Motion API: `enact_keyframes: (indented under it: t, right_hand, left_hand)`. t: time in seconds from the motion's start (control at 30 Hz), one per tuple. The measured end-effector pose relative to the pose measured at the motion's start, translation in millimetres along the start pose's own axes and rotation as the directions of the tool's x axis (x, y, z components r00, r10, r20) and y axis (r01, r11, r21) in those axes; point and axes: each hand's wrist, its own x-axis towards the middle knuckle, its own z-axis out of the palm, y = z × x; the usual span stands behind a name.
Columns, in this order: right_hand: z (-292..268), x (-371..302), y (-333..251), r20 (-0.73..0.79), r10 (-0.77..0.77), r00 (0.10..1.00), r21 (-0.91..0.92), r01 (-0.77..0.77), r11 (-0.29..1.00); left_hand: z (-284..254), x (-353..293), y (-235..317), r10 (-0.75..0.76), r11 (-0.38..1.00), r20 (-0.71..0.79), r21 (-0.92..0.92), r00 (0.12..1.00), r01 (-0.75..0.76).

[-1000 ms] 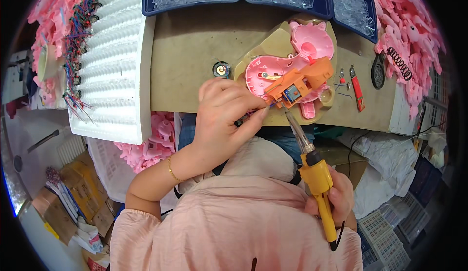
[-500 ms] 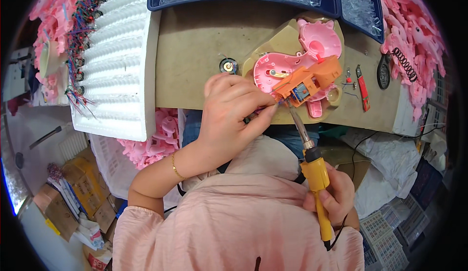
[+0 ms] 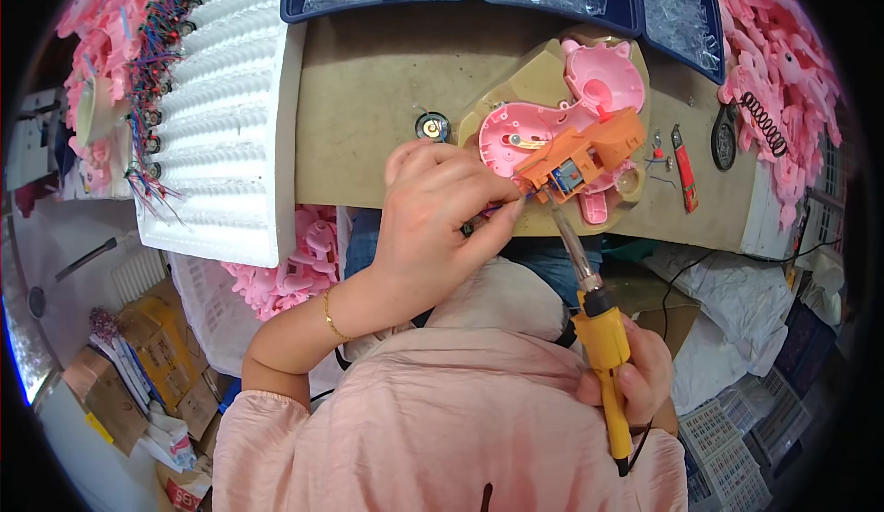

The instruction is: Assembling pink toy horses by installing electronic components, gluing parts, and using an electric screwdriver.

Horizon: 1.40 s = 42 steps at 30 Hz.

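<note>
My right hand is wrapped round the yellow handle of a soldering iron. Its metal shaft slants up and left, with the tip just below an orange plastic housing. A small blue part sits in an opening of that housing, which rests on a pink plastic toy shell. Under the shell is a beige shaped holder. At the housing's lower left end, my left hand is closed, thumb and forefinger pinching thin wires. Whether the iron's tip touches anything is hard to make out.
A small round speaker lies beyond my left hand. To the right are a red cutter knife and a black coil cord. Blue trays of transparent pieces line the back. White foam with wired parts stands left.
The soldering iron has shifted slightly down and to the right, its tip drawing back a little from the housing's edge. My left hand keeps nearly the same place and pinch.
</note>
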Motion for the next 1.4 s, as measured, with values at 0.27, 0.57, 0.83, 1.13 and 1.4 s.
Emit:
enact_keyframes:
  t: [0.27, 0.57, 0.83, 1.13, 1.4]
  right_hand:
    - [8.9, -43.6, -4.7, -0.483, 0.502, 0.717, 0.348, -0.369, 0.862]
    - [-11.8, -9.5, 7.5, -0.096, 0.324, 0.941, 0.319, -0.279, 0.906]
    - [-12.4, 0.8, 9.1, -0.039, 0.34, 0.94, 0.401, -0.297, 0.867]
    - [-10.4, 12.2, 16.4, -0.05, 0.247, 0.968, 0.363, -0.212, 0.907]
    - [-33.5, 26.7, 6.4, 0.391, 0.514, 0.763, 0.452, -0.646, 0.614]
  left_hand:
    - [-2.3, 4.7, 10.4, 0.169, 0.964, -0.087, 0.222, 0.982, -0.146]
    - [-10.0, 20.8, 16.9, -0.007, 0.998, 0.058, 0.062, 0.998, 0.004]
    - [-18.9, 31.5, 20.6, 0.005, 0.992, 0.163, 0.124, 0.987, -0.026]
    - [-19.6, 31.2, 22.5, -0.004, 0.993, 0.164, 0.117, 0.986, -0.016]
    - [-19.8, 35.0, 22.5, 0.0, 0.994, 0.186, 0.108, 0.982, -0.02]
